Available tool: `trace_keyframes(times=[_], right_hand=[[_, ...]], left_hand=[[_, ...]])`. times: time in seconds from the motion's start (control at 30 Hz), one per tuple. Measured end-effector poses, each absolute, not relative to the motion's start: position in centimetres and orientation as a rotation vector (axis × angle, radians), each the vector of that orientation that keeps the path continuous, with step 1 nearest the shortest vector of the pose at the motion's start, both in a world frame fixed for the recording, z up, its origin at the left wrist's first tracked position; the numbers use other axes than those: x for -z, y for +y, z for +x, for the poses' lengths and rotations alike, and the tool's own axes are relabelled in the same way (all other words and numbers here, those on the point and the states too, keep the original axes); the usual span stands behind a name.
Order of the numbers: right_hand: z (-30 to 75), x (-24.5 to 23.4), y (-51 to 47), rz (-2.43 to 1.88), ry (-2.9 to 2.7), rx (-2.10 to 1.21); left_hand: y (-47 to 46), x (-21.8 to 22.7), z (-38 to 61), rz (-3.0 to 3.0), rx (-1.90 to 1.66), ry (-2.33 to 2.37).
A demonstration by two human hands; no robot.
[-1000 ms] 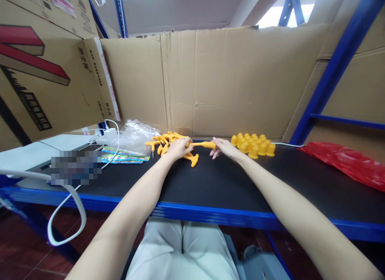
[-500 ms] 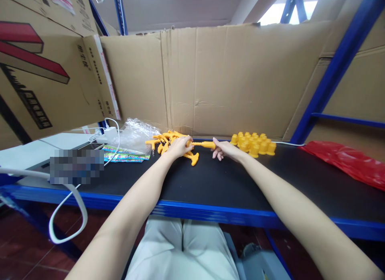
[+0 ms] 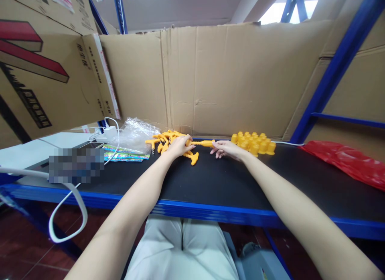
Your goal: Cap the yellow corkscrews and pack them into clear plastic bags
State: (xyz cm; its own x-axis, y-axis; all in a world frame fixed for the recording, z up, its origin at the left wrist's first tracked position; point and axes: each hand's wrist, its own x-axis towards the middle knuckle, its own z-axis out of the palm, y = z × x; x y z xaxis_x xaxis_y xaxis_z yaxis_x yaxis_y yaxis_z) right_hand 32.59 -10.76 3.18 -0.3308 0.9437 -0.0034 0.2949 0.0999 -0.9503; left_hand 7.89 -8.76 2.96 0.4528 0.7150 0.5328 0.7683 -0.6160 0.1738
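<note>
My left hand (image 3: pixel 182 145) is closed around one end of a yellow corkscrew (image 3: pixel 202 143), which lies level and points right. Its shaft looks ribbed and widens into a thicker sleeve. Bent fingers of my right hand (image 3: pixel 227 149) touch that sleeve's right end; the thumb is mostly hidden. Under and behind my left hand lies a pile of yellow T-handled corkscrews (image 3: pixel 164 140), some showing metal spirals. One yellow handle (image 3: pixel 194 158) sticks out toward me. Just beyond my right hand stand several yellow cap-shaped pieces (image 3: pixel 255 143) in a cluster.
A clear plastic bag (image 3: pixel 135 133) and colourful flat packets (image 3: pixel 126 154) lie left of the pile, near a white cable and charger (image 3: pixel 110 132). A red plastic bag (image 3: pixel 343 159) is at the right. Cardboard (image 3: pixel 240 79) walls the back of the black tabletop (image 3: pixel 216 183).
My right fingers have shifted slightly down and left at the sleeve's end, so more of its tip shows. My left hand stays in place.
</note>
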Motion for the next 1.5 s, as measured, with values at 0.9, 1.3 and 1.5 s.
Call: trace_keyframes(times=[0.9,1.3,1.5], right_hand=[[32.8,-3.4,-10.9,-1.15,-1.745,-1.174],[31.6,-3.0,-10.5,-1.276,-1.629,-1.292],[31.7,-2.9,-10.4,-1.363,-1.623,-1.299]], left_hand=[[-9.2,-3.3,8.2,-2.582,0.902,-1.341],[-9.6,-3.6,8.5,-2.557,0.939,-1.324],[-9.4,-3.5,8.5,-2.541,0.916,-1.356]])
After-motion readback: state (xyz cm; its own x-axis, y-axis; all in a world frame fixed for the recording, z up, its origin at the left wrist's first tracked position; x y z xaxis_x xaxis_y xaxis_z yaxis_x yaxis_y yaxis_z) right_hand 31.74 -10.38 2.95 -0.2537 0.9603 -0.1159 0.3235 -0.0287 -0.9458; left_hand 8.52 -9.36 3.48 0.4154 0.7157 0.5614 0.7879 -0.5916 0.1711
